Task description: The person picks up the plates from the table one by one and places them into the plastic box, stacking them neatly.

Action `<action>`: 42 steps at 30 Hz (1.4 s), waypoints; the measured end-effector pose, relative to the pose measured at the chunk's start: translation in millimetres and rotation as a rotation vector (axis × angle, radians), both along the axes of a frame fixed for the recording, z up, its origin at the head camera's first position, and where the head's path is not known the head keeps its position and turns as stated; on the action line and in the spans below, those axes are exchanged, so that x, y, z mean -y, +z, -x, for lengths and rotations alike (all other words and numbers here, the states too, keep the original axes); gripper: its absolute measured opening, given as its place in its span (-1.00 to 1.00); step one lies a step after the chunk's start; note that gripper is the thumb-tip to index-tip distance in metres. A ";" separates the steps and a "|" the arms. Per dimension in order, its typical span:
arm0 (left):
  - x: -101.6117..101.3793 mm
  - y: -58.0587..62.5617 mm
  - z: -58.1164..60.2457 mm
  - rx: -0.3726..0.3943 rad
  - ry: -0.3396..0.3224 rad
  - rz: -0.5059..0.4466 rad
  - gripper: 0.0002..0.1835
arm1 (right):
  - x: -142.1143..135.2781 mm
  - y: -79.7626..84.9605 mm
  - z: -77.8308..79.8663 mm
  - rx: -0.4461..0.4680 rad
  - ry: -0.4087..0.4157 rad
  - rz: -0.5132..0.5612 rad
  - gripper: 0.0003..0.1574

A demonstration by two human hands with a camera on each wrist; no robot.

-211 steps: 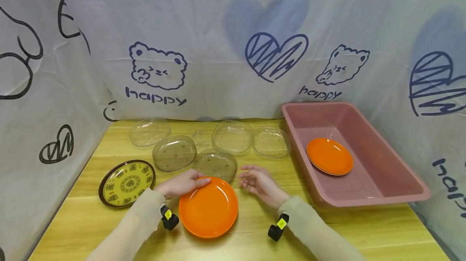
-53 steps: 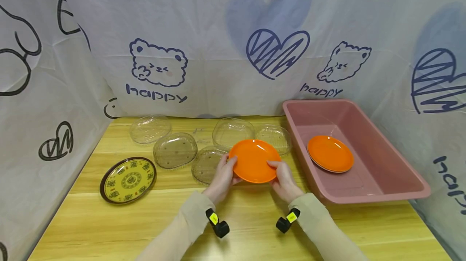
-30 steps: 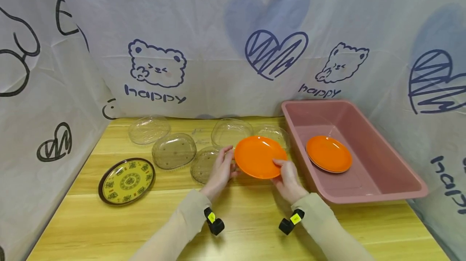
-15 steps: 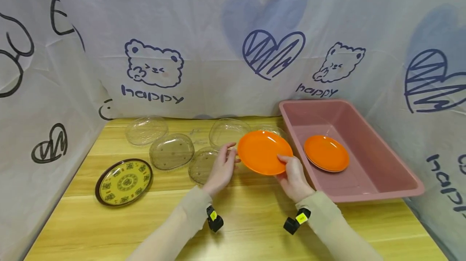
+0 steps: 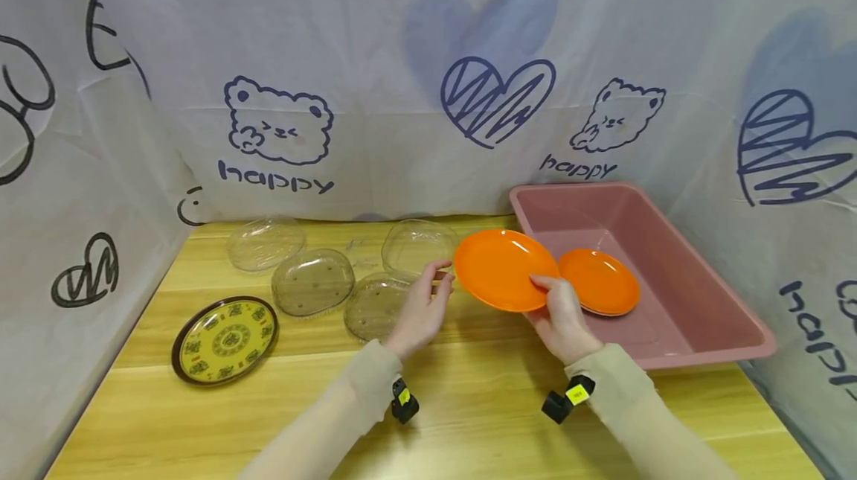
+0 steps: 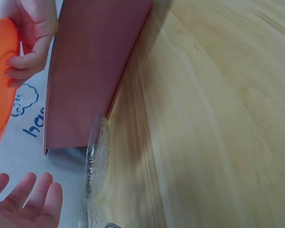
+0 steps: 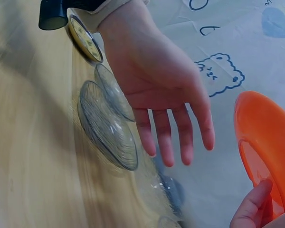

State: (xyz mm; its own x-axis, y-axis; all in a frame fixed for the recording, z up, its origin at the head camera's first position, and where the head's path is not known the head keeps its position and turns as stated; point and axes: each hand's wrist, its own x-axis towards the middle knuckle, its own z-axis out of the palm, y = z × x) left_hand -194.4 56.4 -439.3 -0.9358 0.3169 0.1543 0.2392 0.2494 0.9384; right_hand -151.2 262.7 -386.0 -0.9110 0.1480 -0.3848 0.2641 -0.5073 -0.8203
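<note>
One glossy, round orange plate (image 5: 498, 269), pinched by right hand (image 5: 564, 318); left hand (image 5: 422, 316) beside, fingers extended, unburdened.

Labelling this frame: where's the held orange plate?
In the head view, right of centre: the held orange plate is in the right hand, the left hand beside it, and from this angle it overlaps the pink tub.

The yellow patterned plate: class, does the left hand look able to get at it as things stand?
Probably yes: the left hand holds nothing, the yellow patterned plate lies uncovered, and bare tabletop beside it seems to leave the way free.
</note>
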 end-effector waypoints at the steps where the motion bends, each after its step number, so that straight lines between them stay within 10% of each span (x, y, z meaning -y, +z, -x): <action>1: -1.7 0.4 -0.1 -0.014 -0.003 0.005 -0.58 | -2.1 1.7 -0.2 0.004 0.006 -0.004 -0.75; 42: -81.7 16.5 -24.1 -0.567 -0.200 0.551 -0.57 | -114.5 36.0 12.3 -0.026 -0.087 0.122 -0.71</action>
